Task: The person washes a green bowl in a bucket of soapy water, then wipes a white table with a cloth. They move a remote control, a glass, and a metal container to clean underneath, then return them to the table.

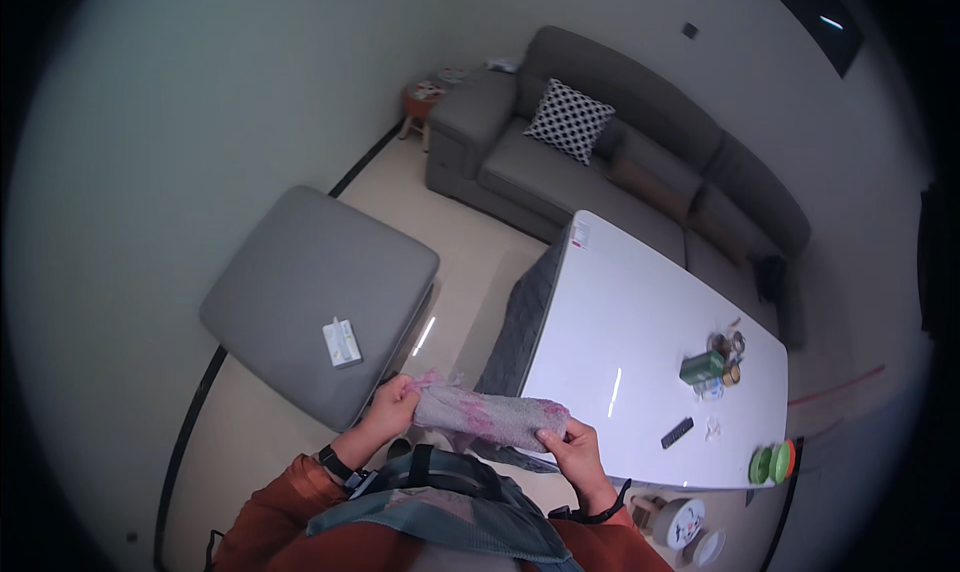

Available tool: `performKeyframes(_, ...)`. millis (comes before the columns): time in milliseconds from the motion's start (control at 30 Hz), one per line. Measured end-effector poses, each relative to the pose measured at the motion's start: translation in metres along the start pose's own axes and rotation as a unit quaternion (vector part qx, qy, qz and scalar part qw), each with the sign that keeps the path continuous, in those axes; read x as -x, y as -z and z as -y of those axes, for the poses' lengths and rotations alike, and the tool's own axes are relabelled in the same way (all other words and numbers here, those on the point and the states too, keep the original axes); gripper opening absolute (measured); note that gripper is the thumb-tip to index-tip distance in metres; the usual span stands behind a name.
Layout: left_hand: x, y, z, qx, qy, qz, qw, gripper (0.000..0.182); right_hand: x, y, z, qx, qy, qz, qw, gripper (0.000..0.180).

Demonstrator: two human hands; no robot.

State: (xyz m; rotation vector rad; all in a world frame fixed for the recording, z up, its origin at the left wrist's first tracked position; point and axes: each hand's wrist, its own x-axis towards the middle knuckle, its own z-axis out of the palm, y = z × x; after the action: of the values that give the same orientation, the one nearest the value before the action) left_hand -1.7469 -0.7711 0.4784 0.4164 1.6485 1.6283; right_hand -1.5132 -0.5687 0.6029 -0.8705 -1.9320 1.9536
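Observation:
Both hands stretch a grey cloth with pink patches (491, 416) between them, above the floor at the near left end of the white table. My left hand (394, 407) grips its frayed, pink-edged left end, with the fingers closed. The right end is pinched between the thumb and fingers of my right hand (574, 448), near the table's edge. The cloth is folded or bunched lengthwise; some of it hangs below, partly hidden.
A grey ottoman (322, 272) with a tissue box (343, 343) stands left. The white table (592, 332) holds a green box (701, 368), jars, a remote control (677, 433) and green bowls (761, 465). A grey sofa (525, 170) stands behind; low stools (679, 523) stand at lower right.

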Motion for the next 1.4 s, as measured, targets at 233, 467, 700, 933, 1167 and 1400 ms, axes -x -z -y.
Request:
performKeyframes(233,-0.046,-0.05,-0.037,-0.028,0.067,0.252,0.965,0.023,0.038,0.028,0.001,-0.043,-0.012,-0.228,0.973,0.024)
performKeyframes(467,-0.068,-0.088,-0.091,-0.121,-0.039,0.42,0.899,0.027,0.065,0.088,0.008,0.024,-0.057,-0.302,0.951,0.04)
performKeyframes(700,-0.102,-0.137,-0.125,-0.132,-0.051,0.404,0.904,0.008,0.083,0.137,0.043,0.167,-0.057,-0.133,0.975,0.05)
performKeyframes(933,-0.159,-0.206,-0.152,-0.128,-0.162,0.351,0.913,0.015,0.022,0.224,0.074,0.155,0.041,-0.416,0.895,0.012)
performKeyframes(1167,-0.306,-0.233,-0.057,-0.292,-0.022,0.28,0.914,0.022,-0.119,0.194,-0.073,0.402,-0.027,-0.392,0.827,0.061)
performKeyframes(1400,-0.377,-0.276,-0.012,-0.424,-0.311,0.525,0.669,0.061,-0.239,0.125,-0.148,0.468,-0.192,-0.356,0.785,0.062)
